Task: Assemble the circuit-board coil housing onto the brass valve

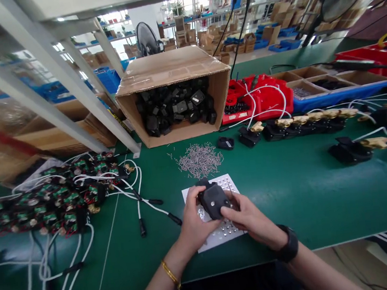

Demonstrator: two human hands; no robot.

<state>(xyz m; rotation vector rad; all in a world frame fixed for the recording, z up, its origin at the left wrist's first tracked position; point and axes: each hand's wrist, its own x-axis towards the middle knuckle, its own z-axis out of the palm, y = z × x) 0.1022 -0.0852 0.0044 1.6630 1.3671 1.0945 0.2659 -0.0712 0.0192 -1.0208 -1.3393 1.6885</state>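
Between my two hands is a black plastic housing [214, 201], with a small round silvery spot on its face. My left hand [196, 217] grips it from the left side, fingers wrapped over the far edge. My right hand [246, 213] holds its right lower corner, thumb pressed on the face. Under the housing, on the green table, lies a white sheet [230, 232] with rows of small shiny round pieces. Just beyond the sheet, a pile of small screws [200, 159] is spread on the tabletop.
A cardboard box [180, 135] full of black housings lies on its side behind the screws. Circuit-board assemblies [45, 205] with white cables cover the left. Black units with brass fittings [301, 125] line the right, before a red bin [267, 94]. A slanted metal post [82, 96] stands left.
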